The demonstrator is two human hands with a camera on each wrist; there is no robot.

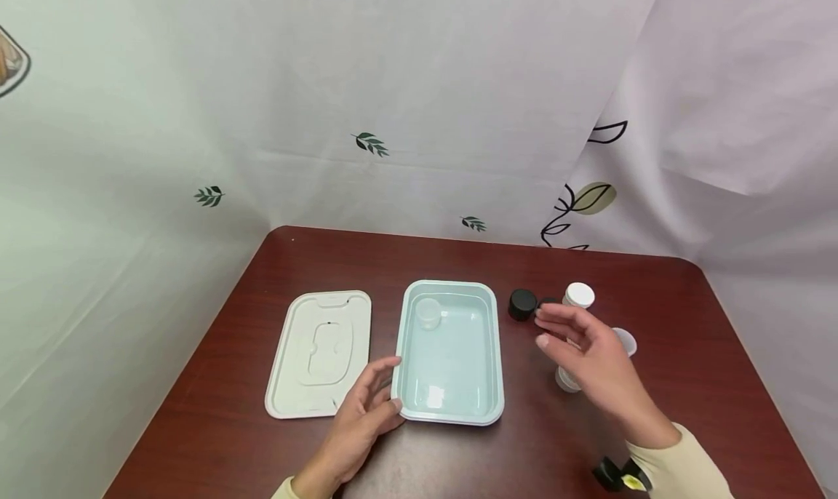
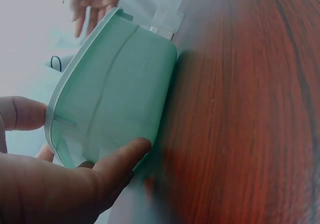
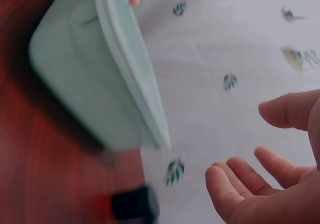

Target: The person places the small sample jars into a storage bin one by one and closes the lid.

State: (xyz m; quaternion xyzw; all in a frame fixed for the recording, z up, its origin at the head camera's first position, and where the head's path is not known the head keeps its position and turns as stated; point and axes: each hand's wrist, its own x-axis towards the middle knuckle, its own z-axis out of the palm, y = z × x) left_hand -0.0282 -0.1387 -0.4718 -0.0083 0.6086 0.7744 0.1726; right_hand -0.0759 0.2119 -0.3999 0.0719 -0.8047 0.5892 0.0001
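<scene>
A pale green plastic tub point(image 1: 452, 420) stands in the middle of the table with a small translucent cup point(image 1: 428, 313) inside at its far left. My left hand point(image 1: 360, 415) holds the tub at the near part of its left side, thumb at the rim; in the left wrist view a finger point(image 2: 122, 159) lies along the outer wall. My right hand point(image 1: 592, 357) hovers to the right of the tub, fingers apart and nothing held. It partly hides white containers, among them a white-lidded one point(image 1: 579, 295). A black cylindrical piece point(image 1: 522, 305) stands just left of its fingertips.
A flat white lid point(image 1: 327, 346) lies on the table left of the tub. Another white round top point(image 1: 625, 341) shows behind the right hand. Near the right sleeve is a small black item point(image 1: 609, 475). Patterned white cloth point(image 1: 419, 106) hangs behind the dark red table point(image 1: 314, 255).
</scene>
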